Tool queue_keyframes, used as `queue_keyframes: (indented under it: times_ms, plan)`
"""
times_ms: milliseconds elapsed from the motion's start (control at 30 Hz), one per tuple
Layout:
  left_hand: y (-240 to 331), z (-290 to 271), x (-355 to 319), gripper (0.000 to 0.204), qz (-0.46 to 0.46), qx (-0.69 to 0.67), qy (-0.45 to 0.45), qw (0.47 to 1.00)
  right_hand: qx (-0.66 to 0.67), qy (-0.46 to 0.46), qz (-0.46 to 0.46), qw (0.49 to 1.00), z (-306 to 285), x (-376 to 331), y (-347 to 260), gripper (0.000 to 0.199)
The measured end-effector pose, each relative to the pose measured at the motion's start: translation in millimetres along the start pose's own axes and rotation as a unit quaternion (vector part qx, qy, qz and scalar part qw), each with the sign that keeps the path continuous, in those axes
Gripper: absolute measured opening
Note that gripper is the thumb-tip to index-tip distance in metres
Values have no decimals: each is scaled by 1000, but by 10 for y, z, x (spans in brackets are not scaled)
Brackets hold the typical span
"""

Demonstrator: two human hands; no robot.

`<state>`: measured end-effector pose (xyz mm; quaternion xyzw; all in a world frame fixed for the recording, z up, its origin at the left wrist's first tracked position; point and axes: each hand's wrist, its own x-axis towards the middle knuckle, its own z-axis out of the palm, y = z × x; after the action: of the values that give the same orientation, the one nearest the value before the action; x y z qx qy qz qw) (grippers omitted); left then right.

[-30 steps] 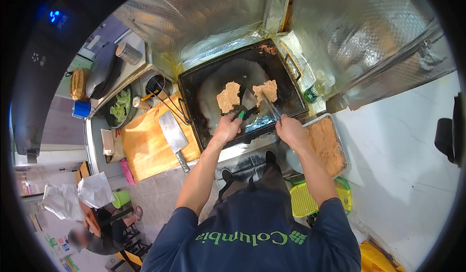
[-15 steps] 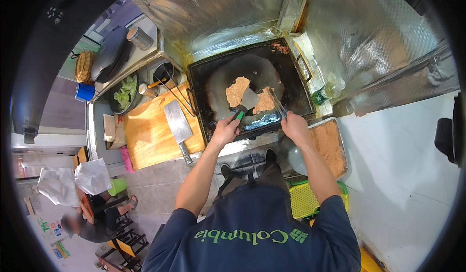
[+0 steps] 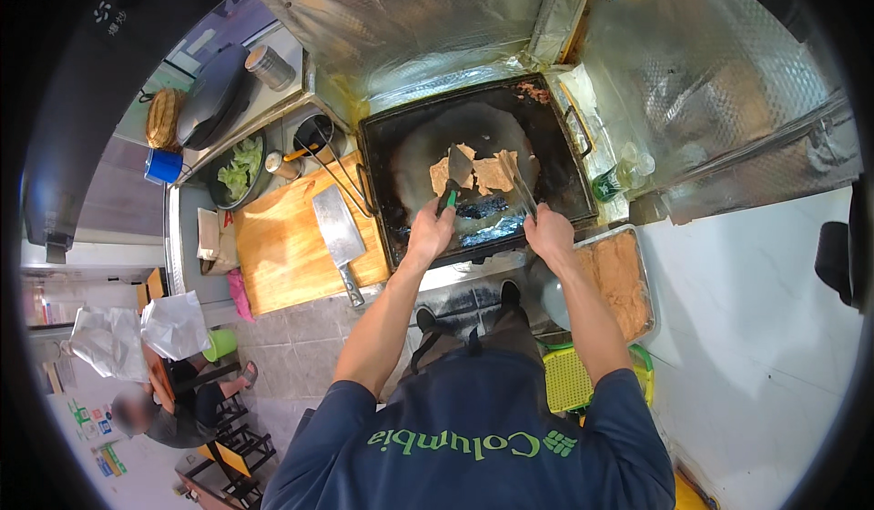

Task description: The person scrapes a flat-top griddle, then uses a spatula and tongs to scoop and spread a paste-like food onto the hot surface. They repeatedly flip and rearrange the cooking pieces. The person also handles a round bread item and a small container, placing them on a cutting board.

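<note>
A kitchen — black griddle (image 3: 496,126), cleaver (image 3: 336,224), wooden board (image 3: 280,253)

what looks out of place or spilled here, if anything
The cleaver handle juts past the near edge of the cutting board, where it might be knocked; reddish scraps lie in the far right corner of the griddle, apart from the tan food.

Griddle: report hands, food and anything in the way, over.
Left hand gripping green-handled scraper; right hand gripping long metal tool. Two tan patties on griddle. Scraper partly hides left patty.
</note>
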<state>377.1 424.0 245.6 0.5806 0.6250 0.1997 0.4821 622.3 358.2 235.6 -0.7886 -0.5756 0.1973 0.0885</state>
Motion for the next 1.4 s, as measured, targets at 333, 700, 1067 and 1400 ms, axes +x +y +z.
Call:
queue_keyframes:
  times_ms: [333, 700, 1067, 1400]
  plan:
    - [-162, -576, -520, 30, -33, -43, -37, 998, -1, -41, -21, 999, -172, -464, 236, 29]
    - [-51, -276, -413, 21, -90, -282, -120, 948, 8, -28, -30, 999, -166, -424, 94, 28]
    - [-34, -241, -414, 20, -166, -264, -116, 943, 5, -13, -55, 998, 83, -292, 133, 29]
    - [-81, -258, -534, 21, -107, -205, -119, 966, 22, -4, -41, 999, 90, -450, 53, 29]
